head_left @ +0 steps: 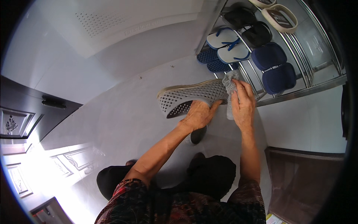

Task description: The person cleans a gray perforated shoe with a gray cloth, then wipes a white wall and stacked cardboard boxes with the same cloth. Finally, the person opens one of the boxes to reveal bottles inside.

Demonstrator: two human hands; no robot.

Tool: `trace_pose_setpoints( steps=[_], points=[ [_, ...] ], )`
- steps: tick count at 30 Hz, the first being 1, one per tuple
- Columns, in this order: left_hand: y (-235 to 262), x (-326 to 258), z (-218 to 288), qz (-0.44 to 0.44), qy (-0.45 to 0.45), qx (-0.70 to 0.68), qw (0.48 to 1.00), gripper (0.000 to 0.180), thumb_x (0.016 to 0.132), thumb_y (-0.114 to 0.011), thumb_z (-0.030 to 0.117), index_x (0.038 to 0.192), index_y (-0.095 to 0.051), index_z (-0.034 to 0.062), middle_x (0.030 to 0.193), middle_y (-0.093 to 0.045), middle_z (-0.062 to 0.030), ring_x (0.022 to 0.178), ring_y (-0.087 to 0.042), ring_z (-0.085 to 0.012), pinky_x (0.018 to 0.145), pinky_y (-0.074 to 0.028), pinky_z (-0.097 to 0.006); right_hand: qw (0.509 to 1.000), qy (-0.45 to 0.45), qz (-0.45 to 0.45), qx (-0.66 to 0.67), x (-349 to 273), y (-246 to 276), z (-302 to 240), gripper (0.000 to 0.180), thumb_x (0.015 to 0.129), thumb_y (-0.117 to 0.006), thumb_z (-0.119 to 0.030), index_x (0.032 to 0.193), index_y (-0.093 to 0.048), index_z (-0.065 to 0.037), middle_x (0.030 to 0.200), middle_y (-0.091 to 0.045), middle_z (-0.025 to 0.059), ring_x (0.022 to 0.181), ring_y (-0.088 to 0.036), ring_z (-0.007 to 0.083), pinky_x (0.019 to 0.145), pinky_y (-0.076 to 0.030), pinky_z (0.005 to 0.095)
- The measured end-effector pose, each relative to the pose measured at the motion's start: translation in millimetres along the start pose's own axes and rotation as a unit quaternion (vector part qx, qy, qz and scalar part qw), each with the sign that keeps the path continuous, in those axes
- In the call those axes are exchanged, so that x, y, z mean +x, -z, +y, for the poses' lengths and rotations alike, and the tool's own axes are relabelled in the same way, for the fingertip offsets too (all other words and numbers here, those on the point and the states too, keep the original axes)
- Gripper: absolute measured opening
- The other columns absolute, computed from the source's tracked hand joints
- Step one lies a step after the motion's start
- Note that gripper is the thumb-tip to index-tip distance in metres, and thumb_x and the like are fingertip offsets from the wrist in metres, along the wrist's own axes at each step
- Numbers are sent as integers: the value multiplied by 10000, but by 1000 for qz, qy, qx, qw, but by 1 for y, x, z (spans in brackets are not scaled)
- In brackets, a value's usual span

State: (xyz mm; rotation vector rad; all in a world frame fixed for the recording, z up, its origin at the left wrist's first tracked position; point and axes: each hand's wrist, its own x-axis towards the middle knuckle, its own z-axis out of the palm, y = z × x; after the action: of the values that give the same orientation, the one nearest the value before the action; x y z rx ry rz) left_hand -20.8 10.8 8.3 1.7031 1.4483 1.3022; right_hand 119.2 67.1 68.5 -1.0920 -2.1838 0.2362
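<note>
A grey perforated slip-on shoe (210, 89) is held up on its side above the floor, its tan sole turned away from me and its toe to the right. My left hand (200, 115) reaches into its opening and grips it, the fingers hidden inside. In my right hand (244, 104) is a bunched grey cloth (230, 80), pressed against the toe end, with part of it hanging below the fingers. Under my left wrist, a second shoe (197, 136) stands on the floor, partly covered by the wrist.
A metal shoe rack (305, 71) at the upper right carries blue-strapped flip-flops (233, 53), navy slippers (279, 78), black footwear (257, 34) and cream slippers (279, 18). A large white panel (112, 48) rises behind the grey floor (123, 112). A brown mat (298, 183) lies at lower right.
</note>
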Motion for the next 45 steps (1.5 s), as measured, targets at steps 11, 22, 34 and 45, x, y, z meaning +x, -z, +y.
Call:
trace_pose_setpoints(
  steps=[11, 22, 34, 45],
  points=[
    [27, 20, -9, 122, 308, -697, 636, 651, 929, -389, 539, 1301, -430, 6, 1274, -511, -119, 1152, -490, -230, 992, -375, -356, 692, -355, 61, 625, -41, -24, 25, 271, 907, -513, -146, 1115, -570, 18, 1070, -593, 78, 886, -591, 158, 767, -484, 266],
    [29, 18, 6, 115, 251, -790, 547, 677, 940, -277, 571, 1337, -395, 35, 1327, -475, -117, 1226, -437, -273, 1063, -318, -392, 984, -53, 30, 166, -3, -48, -23, 345, 828, -582, -179, 1129, -523, -22, 998, -508, 173, 923, -510, 340, 792, -435, 411],
    [22, 13, 0, -9, 183, -744, 643, 661, 889, -465, 532, 1300, -405, 18, 1296, -469, -120, 1192, -442, -246, 1044, -321, -386, 998, 11, 28, -48, -14, -51, -33, 458, 674, -655, -117, 1097, -511, -17, 868, -571, 164, 728, -602, 344, 602, -506, 414],
    [64, 25, 31, 70, 185, -220, 955, 702, 867, -615, 384, 1407, -311, 55, 1236, -513, -148, 1091, -514, -234, 934, -394, -325, 986, -73, 147, 28, 7, -24, 2, 342, 681, -557, -2, 1021, -576, 25, 814, -616, 175, 670, -609, 338, 594, -492, 397]
  ],
)
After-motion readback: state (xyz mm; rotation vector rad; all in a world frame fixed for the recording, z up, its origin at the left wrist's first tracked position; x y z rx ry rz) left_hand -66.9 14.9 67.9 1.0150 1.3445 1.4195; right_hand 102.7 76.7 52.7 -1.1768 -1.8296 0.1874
